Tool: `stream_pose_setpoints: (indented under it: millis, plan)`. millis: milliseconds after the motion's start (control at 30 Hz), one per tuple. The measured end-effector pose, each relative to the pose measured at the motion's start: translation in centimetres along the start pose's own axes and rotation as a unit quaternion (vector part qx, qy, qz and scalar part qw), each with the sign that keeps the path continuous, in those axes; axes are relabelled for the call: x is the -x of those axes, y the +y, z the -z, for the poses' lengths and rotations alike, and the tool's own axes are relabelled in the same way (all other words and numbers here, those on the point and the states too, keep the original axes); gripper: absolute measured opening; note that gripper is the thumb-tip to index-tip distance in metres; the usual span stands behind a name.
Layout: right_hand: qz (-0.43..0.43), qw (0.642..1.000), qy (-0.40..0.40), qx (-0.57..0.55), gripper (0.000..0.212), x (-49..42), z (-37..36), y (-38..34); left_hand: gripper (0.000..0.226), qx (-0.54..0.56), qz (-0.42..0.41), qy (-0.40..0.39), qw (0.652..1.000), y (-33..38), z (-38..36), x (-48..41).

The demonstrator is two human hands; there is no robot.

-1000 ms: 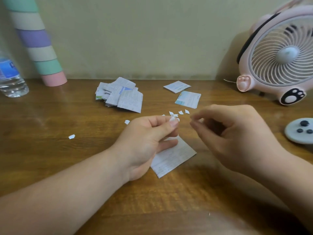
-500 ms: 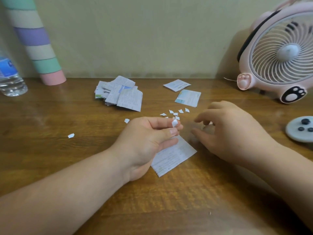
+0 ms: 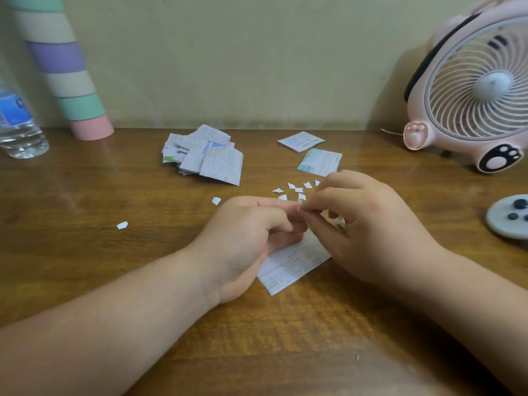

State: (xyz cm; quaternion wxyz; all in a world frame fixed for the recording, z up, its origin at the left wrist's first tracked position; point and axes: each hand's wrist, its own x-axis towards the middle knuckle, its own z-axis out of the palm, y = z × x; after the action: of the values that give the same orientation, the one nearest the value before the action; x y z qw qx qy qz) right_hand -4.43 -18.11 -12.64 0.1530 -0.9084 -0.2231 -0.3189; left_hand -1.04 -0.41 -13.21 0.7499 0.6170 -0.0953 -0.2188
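left hand: fingers curled in, thumb and forefinger pinching a tiny white paper scrap.
right hand: fingertips nipping that same scrap.
scrap: mid brown wooden table, just above the printed white paper sheet.

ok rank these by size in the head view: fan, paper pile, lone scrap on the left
1. fan, though the frame edge cuts it off
2. paper pile
3. lone scrap, by far the smallest
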Motion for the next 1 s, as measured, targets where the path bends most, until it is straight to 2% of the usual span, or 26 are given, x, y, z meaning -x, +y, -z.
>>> stream_pose_setpoints:
  millis: [400,600,833,1000]
  plan:
    - [-0.026,0.999,-0.018,-0.009,0.007,-0.06,0.13,-0.17,0.031,0.043,0.005,0.013,0.999,0.08,-0.19,0.19]
    - [-0.032,0.999,-0.026,-0.012,0.004,-0.1,0.21,-0.3,0.044,0.053,0.015,0.022,0.998,0.17,-0.45,0.28]
    - [-0.039,0.999,-0.028,-0.008,0.013,-0.13,0.29,-0.28,0.048,0.047,0.015,0.016,0.999,0.21,-0.45,0.27]
    - [-0.034,0.999,-0.019,-0.009,0.007,-0.14,0.22,-0.26,0.054,0.059,0.021,0.004,0.998,0.08,-0.24,0.13]
